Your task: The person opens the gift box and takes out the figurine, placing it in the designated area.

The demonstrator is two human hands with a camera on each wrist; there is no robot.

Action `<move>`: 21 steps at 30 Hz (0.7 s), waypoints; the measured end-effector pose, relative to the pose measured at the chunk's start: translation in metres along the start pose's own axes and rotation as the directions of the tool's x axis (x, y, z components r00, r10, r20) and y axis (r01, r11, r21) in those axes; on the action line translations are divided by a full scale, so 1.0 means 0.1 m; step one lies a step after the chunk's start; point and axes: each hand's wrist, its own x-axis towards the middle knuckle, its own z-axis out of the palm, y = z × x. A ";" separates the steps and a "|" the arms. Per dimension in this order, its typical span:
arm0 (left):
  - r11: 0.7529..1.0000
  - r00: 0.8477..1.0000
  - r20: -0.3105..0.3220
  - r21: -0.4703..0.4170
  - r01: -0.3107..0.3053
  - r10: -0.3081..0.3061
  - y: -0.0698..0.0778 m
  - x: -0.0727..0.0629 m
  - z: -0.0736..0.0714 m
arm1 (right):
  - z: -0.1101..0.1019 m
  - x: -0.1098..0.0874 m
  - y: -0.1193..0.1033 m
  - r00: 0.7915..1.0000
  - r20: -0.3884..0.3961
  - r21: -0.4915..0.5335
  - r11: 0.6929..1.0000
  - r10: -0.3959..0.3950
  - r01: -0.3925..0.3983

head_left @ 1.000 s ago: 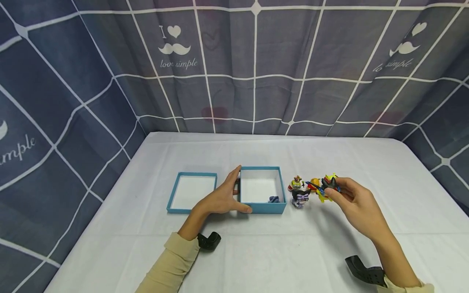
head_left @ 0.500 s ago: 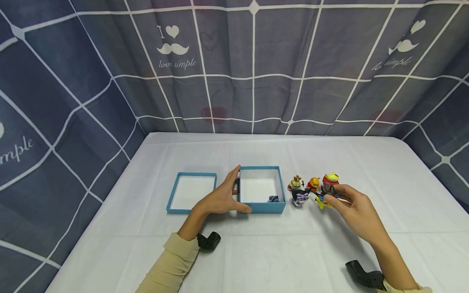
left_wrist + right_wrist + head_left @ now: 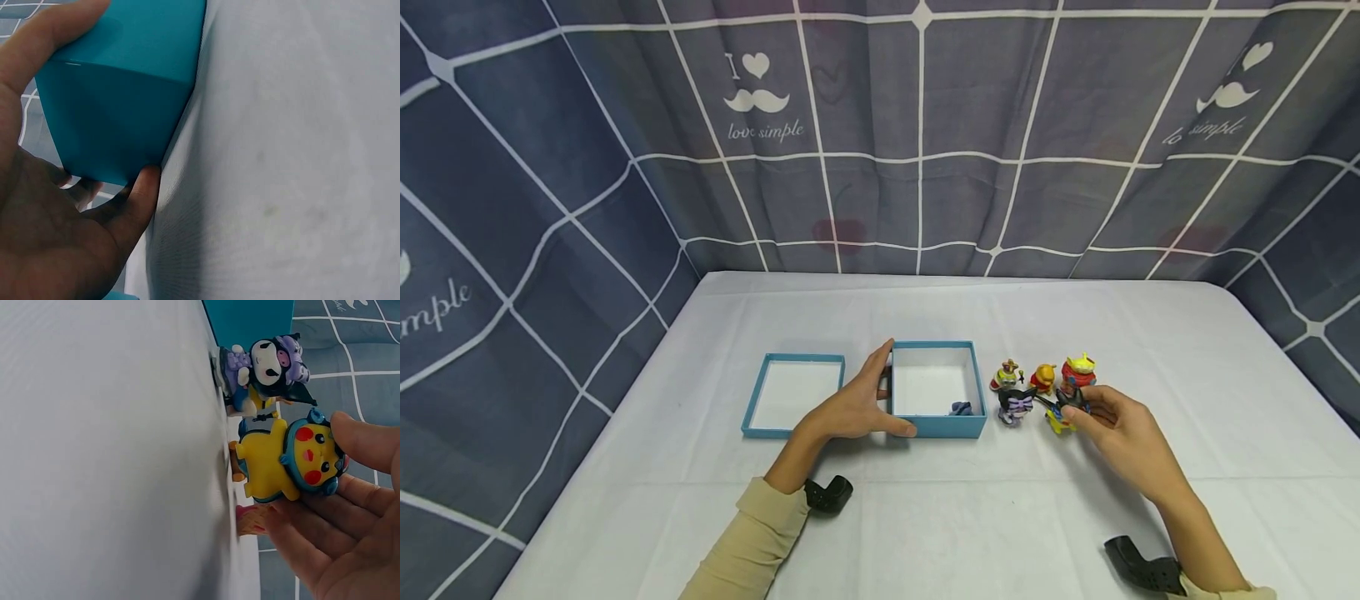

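Observation:
My left hand [image 3: 850, 408] grips the left side of an open blue box [image 3: 940, 427]; in the left wrist view the thumb lies along one face and the fingers [image 3: 140, 200] reach round the edges. A small blue-grey item [image 3: 960, 408] lies inside, its kind too small to tell. To the right of the box, my right hand [image 3: 1123, 429] pinches the hooded head of a yellow Pikachu figurine [image 3: 265, 456] between thumb and fingers. Its feet are at the tablecloth; whether they bear weight I cannot tell. Left of it stands a black-and-purple figurine [image 3: 1015, 406].
A blue-rimmed box lid [image 3: 793, 433] lies inside up, left of the box. Behind the held figurine stand a green-headed one in red [image 3: 1078, 369], an orange-yellow one [image 3: 1042, 377] and a crowned one [image 3: 1006, 375]. White cloth [image 3: 970, 525] covers the table; a grey checked curtain [image 3: 880, 200] hangs behind.
My right hand has lowered the Pikachu figurine toward the cloth and drawn slightly nearer, uncovering the green-headed figurine behind. The left hand and box have stayed put.

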 end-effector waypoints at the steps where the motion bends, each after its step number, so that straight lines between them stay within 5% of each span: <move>1: 1.000 1.000 0.001 0.000 0.002 -0.002 0.00 0.00 0.00 | 0.00 0.00 0.01 1.000 0.005 0.011 1.000 0.003 -0.003; 21: 1.000 1.000 0.000 -0.003 0.014 -0.014 0.02 0.01 -0.02 | 0.05 0.04 0.02 0.999 0.048 0.010 1.000 0.017 -0.018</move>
